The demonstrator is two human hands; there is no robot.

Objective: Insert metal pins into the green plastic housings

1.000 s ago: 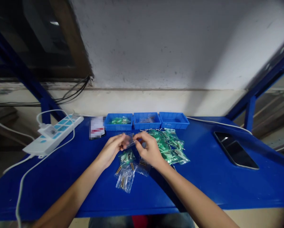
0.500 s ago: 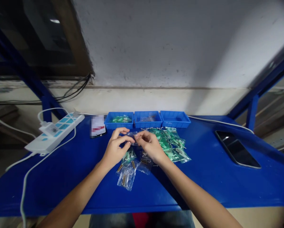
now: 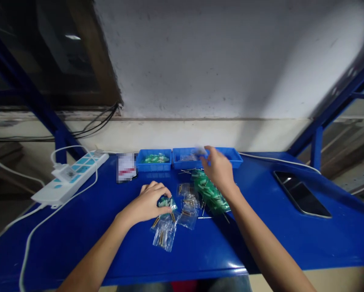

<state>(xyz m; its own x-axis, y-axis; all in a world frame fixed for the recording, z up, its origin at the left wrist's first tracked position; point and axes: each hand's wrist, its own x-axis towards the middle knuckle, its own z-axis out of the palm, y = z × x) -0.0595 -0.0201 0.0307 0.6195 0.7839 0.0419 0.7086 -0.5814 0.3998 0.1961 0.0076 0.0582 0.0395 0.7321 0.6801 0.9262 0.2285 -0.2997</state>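
Observation:
My left hand (image 3: 150,202) is low over the table, its thumb and fingers closed round a small green packet (image 3: 169,201) that holds pale pieces. Beside it lie clear plastic bags (image 3: 163,236) with brass-coloured screws or pins in them, and more such bags (image 3: 188,207) to the right. My right hand (image 3: 217,167) is raised at the back, near the middle blue bin (image 3: 186,165). A blurred, clear plastic bag (image 3: 200,151) is pinched in its fingertips; its contents cannot be made out. Beneath the right hand is a heap of green packets (image 3: 210,194).
A left blue bin (image 3: 154,166) holds green packets; the right blue bin (image 3: 235,156) is partly behind my right hand. A white power strip (image 3: 69,178) with cables lies at left, near a pixelated card-like item (image 3: 126,167). A phone (image 3: 302,193) rests at right.
My hands were together over a clear bag. The right hand has moved back and right with a clear bag towards the bins; the left has dropped onto the green packet.

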